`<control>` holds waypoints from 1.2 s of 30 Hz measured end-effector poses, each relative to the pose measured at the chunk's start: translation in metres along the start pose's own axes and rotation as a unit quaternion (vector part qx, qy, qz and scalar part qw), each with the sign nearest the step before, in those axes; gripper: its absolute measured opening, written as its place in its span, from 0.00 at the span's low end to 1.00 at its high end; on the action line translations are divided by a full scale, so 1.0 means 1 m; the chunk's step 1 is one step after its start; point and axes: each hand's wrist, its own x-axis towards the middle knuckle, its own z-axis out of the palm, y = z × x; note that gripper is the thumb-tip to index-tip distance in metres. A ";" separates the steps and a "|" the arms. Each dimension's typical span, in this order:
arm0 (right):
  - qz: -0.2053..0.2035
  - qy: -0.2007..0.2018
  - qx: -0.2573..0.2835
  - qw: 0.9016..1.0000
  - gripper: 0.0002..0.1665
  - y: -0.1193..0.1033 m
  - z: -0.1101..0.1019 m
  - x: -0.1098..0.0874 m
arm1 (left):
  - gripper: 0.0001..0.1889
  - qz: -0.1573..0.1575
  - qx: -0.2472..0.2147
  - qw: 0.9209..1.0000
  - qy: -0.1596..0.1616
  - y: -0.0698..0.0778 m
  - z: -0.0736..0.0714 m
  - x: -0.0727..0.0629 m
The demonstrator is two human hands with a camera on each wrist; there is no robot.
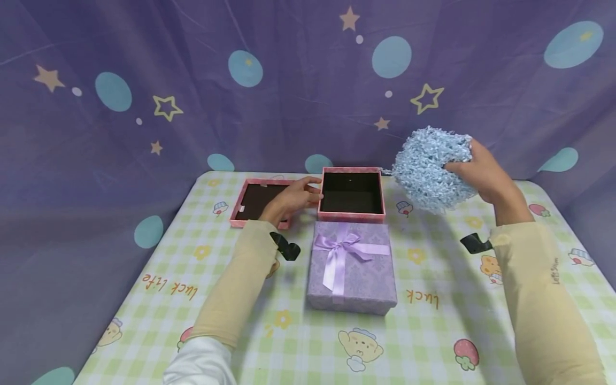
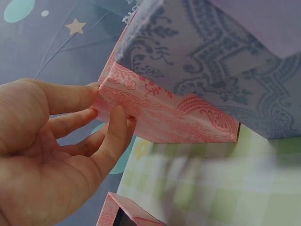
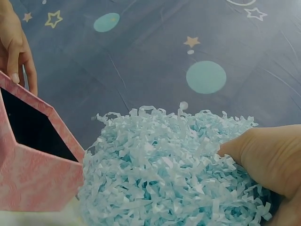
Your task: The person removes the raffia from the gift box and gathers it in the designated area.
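Crinkled pale-blue shredded paper hangs in a large clump above the table's right part, gripped by my right hand. The thumb sinks into the strands. At the left side of a pink patterned box, my left hand touches the outer wall and rim with extended fingers. That box stands upright without a lid, its dark inside bare. A pink lid lies inside-up to the left, partly hidden by the left forearm.
A lilac box with a ribbon bow stands closed in front of the pink box. Underneath is a green checked tablecloth. Behind the table hangs a purple curtain with stars and dots.
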 end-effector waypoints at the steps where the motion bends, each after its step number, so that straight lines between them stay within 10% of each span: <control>1: 0.001 0.000 0.000 1.000 0.44 0.002 -0.001 -0.001 | 0.28 0.000 0.000 1.000 0.000 0.000 0.000 0.000; 36: 0.084 -0.031 -0.120 0.989 0.49 0.085 0.020 0.003 | 0.28 -0.005 0.028 1.000 0.004 -0.001 -0.002 0.000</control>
